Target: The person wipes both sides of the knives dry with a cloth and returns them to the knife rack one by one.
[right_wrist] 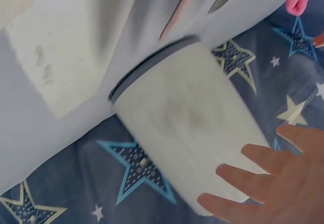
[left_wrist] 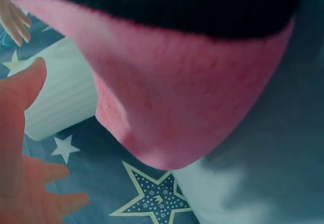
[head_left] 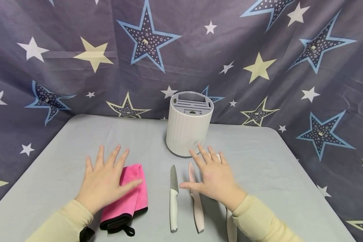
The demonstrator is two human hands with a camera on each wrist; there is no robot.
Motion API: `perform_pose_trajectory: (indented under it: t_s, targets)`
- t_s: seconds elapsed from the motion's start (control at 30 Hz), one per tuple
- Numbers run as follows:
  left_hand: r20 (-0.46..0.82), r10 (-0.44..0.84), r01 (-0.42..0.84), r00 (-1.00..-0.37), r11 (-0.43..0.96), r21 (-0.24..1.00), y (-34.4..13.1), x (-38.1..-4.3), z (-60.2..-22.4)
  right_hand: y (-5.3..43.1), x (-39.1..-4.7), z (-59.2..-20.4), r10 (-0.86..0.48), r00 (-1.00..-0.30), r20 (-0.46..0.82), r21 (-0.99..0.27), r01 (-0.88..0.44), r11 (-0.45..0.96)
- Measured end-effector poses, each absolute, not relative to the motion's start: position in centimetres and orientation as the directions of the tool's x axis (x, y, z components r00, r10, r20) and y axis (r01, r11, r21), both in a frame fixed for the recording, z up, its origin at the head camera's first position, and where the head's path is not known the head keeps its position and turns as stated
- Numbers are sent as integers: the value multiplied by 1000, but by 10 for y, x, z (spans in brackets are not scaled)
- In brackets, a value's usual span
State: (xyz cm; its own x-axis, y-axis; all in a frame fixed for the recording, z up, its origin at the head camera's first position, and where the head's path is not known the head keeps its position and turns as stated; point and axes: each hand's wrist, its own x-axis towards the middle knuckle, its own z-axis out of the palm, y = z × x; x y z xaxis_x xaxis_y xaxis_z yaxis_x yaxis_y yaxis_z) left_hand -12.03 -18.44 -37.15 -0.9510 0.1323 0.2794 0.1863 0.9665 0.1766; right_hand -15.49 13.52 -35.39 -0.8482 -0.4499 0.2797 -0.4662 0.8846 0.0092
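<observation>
My left hand (head_left: 104, 183) hovers with fingers spread above a folded pink cloth (head_left: 138, 191) that has black edging and a small loop. My right hand (head_left: 216, 178), fingers also spread, is over the knives on the right. A small knife with a white handle (head_left: 173, 210) lies between the hands. Beside it lies a pink-bladed knife (head_left: 198, 213) with a pale pink handle. Partly hidden under the right hand and wrist is a broad-bladed knife (right_wrist: 55, 51), whose pale handle shows near the sleeve in the head view. Neither hand holds anything.
A white ribbed knife block (head_left: 187, 131) with a grey slotted top stands upright at the back of the table, beyond the knives. The grey table (head_left: 124, 137) meets a dark star-patterned curtain (head_left: 193, 60) at the back and sides.
</observation>
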Motion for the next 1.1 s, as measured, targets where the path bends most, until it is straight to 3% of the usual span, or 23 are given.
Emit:
perform_pose_trajectory:
  t_s: [0.63,1.1]
  targets:
    - [288,126,175,-949,973,152,-180,-117,-390,107,-132,-371,-557,-814,164,68,-554,830]
    - [243,107,142,-964,981,130,-179,-112,-396,97,-124,-385,-591,-777,217,128,-578,806]
